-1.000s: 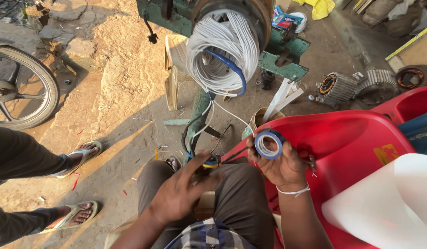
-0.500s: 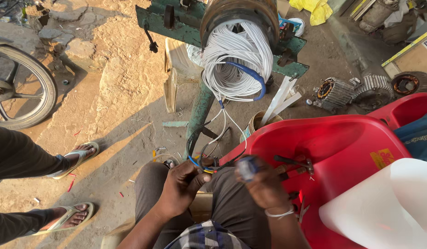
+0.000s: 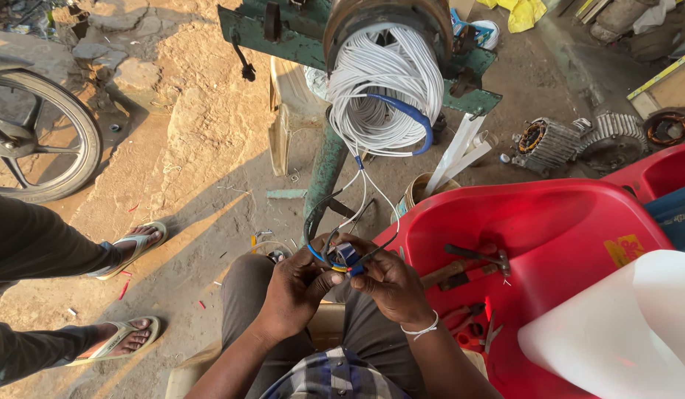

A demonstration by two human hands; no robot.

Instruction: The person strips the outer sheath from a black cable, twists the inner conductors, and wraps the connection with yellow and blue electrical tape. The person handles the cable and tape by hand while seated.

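Note:
My left hand (image 3: pixel 297 287) and my right hand (image 3: pixel 390 284) meet over my lap, both pinching a bundle of thin coloured wires (image 3: pixel 341 258) with a small blue roll of tape held among them. The wires run up to a thick white wire coil (image 3: pixel 385 92) with a blue sleeve, wound in a rusty round motor body on a green stand (image 3: pixel 324 174). The roll itself is mostly hidden by my fingers.
A red plastic chair seat (image 3: pixel 549 222) at my right holds a hammer (image 3: pixel 468 262) and pliers (image 3: pixel 472 325). A white sheet (image 3: pixel 623 332) lies at lower right. Another person's sandalled feet (image 3: pixel 128 247) stand at left, near a wheel (image 3: pixel 39 140). Motor parts (image 3: pixel 549 144) lie on the dirt.
My right hand brought the blue tape roll down from beside the red seat to the wires. My left hand rose to meet it, and both now grip the wire bundle.

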